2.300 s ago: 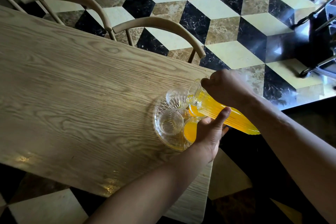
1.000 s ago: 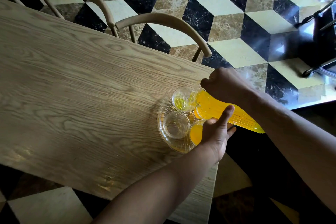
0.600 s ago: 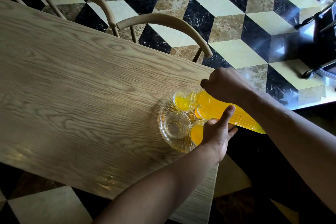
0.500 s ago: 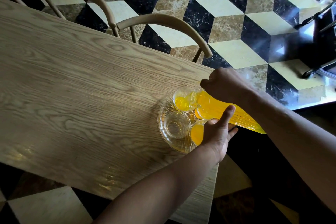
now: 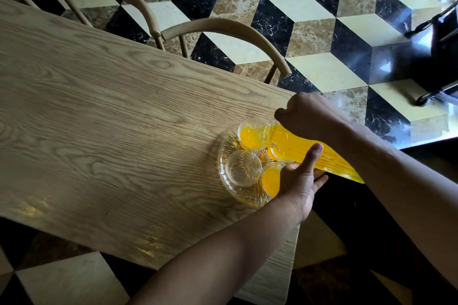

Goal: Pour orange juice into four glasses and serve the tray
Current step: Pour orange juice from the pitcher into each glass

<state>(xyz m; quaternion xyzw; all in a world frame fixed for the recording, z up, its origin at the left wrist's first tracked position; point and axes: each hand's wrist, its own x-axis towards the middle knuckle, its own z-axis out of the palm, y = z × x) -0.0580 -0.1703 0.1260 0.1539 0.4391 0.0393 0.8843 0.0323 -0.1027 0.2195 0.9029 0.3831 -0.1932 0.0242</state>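
The right hand (image 5: 311, 116) is clamped on the tilted jug (image 5: 314, 153); its base is steadied by the straight-fingered left hand (image 5: 298, 181), one glass (image 5: 275, 156) largely hidden.

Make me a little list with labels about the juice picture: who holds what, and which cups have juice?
Right hand: grips the pitcher's top, tipping it
Left hand: supports the pitcher from below, thumb on its side
Far glass: getting juice now
Near glass: has juice
Left glass: empty
Fourth glass: mostly hidden under the pitcher
Tray: clear glass, on the wooden table
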